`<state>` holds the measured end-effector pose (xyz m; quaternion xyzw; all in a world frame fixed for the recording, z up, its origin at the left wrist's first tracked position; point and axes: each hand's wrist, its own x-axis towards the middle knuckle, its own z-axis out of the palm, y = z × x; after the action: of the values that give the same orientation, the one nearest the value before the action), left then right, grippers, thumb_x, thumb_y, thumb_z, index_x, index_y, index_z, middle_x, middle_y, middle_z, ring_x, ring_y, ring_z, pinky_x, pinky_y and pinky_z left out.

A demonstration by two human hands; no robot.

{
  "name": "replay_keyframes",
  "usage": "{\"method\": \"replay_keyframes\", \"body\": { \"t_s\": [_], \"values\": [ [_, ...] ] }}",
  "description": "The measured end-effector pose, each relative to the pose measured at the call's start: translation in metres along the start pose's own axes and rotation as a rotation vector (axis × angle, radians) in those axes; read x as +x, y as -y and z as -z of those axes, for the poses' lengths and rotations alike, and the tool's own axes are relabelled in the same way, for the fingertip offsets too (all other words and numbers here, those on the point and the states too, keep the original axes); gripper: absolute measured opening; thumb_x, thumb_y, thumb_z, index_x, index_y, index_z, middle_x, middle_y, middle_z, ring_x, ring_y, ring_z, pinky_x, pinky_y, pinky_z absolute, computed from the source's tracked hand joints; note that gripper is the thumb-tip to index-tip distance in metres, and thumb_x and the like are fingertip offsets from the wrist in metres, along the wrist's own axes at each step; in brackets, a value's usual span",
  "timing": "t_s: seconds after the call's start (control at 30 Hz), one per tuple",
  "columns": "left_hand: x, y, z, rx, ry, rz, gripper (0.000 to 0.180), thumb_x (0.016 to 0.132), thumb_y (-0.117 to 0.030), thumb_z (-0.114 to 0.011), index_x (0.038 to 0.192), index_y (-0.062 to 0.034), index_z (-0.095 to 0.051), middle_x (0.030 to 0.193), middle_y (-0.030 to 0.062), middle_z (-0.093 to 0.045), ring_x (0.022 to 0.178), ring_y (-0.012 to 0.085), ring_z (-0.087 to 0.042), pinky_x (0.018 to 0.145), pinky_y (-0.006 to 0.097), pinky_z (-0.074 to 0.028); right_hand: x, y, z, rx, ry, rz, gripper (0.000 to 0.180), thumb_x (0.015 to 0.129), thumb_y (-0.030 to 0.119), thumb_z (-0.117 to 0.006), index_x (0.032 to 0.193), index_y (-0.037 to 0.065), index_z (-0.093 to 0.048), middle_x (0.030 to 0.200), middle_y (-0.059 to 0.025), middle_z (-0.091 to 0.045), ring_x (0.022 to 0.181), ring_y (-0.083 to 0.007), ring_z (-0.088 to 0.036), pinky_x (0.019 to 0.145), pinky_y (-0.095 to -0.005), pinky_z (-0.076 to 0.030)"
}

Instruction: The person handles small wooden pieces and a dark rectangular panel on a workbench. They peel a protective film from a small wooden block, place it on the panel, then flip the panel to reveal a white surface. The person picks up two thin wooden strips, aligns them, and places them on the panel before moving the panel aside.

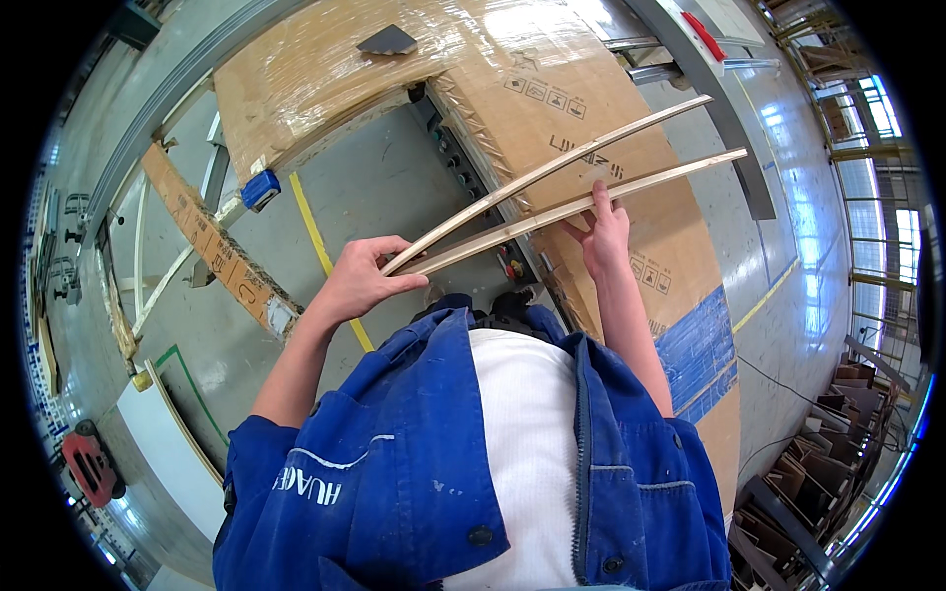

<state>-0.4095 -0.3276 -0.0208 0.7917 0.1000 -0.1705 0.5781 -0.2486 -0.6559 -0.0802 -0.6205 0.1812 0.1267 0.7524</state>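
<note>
Left hand [363, 281] clamps left ends of two thin wooden strips [498, 198] together, likely to keep them paired; right hand [605, 241] grips the near strip [682, 171] partway along, seemingly steadying it. Strips fan apart rightward over cardboard-covered bench [483, 94].

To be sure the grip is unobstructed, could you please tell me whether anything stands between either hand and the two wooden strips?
Nothing visible does. The left hand holds both wooden strips at their near ends, and the right hand holds the lower strip directly. Brown cardboard shows behind, not between.
</note>
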Motion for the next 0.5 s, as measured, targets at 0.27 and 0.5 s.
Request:
{"method": "replay_keyframes", "body": {
  "t_s": [0.27, 0.5],
  "values": [
    [-0.0009, -0.0044, 0.0, 0.036, -0.006, 0.004, 0.041, 0.081, -0.025, -0.088, 0.11, 0.0012, -0.075, 0.088, 0.0064, -0.074, 0.08, 0.0111, -0.065, 0.074, 0.03, -0.054, 0.0018, -0.0023, 0.0036, 0.036, 0.05, -0.013, 0.057, 0.103, 0.044, -0.064, 0.144, 0.011, -0.042, 0.134, -0.0075, -0.053, 0.121, -0.0224, -0.058, 0.088, -0.0531, -0.06],
    [-0.0004, -0.0036, 0.0004, 0.053, -0.005, -0.003, 0.041, 0.081, -0.026, -0.088, 0.109, 0.001, -0.075, 0.088, 0.0062, -0.074, 0.079, 0.011, -0.065, 0.074, 0.03, -0.054, -0.0005, -0.0004, 0.001, 0.002, 0.013, 0.0, 0.056, 0.105, 0.045, -0.062, 0.14, 0.006, -0.044, 0.133, -0.01, -0.057, 0.122, -0.0259, -0.061, 0.09, -0.0545, -0.06]
  ]
}}
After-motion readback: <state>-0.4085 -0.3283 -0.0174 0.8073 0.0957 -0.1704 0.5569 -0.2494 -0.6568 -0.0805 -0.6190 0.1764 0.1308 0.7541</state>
